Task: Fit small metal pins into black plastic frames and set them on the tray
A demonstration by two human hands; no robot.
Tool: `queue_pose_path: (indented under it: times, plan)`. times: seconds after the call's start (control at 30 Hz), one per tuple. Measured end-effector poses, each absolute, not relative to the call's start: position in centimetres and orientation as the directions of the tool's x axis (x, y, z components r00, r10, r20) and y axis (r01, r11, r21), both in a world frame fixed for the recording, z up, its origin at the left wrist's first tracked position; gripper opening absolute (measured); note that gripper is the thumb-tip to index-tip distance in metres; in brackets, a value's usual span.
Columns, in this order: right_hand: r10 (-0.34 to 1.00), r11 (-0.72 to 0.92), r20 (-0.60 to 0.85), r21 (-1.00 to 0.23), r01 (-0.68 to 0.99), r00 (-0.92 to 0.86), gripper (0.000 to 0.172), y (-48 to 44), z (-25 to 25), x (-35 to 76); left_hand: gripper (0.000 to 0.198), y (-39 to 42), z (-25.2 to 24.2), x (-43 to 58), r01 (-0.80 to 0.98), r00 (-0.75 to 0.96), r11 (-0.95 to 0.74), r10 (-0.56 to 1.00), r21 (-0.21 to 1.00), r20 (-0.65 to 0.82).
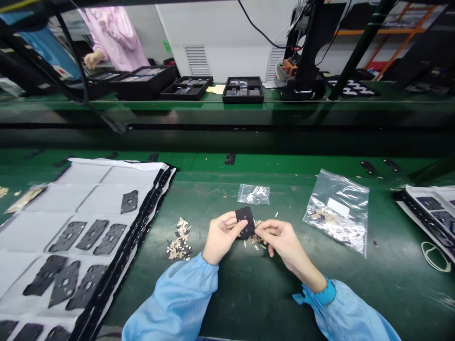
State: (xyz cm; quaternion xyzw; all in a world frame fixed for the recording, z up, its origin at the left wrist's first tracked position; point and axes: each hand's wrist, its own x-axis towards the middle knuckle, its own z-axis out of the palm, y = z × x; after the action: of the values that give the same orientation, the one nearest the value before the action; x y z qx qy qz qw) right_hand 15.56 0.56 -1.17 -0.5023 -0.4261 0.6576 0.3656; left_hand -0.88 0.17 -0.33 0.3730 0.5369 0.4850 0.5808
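Observation:
My left hand (221, 237) holds a small black foam pad (246, 221) by its left side. My right hand (282, 240) pinches at the pad's right edge, and anything tiny between those fingertips is hidden. Beneath the hands lies a scatter of small metal-and-tan parts (256, 237). A larger heap of the same parts (179, 240) sits on the green mat to the left. A small clear plastic bag (253, 194) lies just beyond the hands.
A white backing sheet (71, 227) with black foam pieces lies left, and a similar sheet (428, 213) lies right. A larger plastic bag (336, 213) holds parts. A rubber band (434, 255) is nearby. Black trays (243, 90) stand on the raised shelf, where a co-worker's hand (93, 59) reaches.

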Motion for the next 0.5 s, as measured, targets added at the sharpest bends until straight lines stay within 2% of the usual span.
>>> queue_pose_path:
  times: [0.13,0.3,0.5]
  plan:
    - [0.894,-0.389,-0.358,-0.918,-0.07,-0.269,0.025,0.6,-1.0,15.8,0.034,0.3,-0.1,-1.5,-0.186,0.041,0.333,0.943,0.924,-0.332]
    - [0.857,-0.439,-0.371,-0.89,-0.126,-0.358,0.023,1.0,-0.1,16.2,0.032,0.2,-0.3,-1.9,-0.253,0.116,0.362,0.932,0.897,-0.344]
    - [0.718,-0.617,-0.414,-0.75,-0.237,-0.559,0.024,0.9,-0.1,16.4,0.03,0.0,-0.5,-1.3,-0.363,0.174,0.375,0.927,0.853,-0.333]
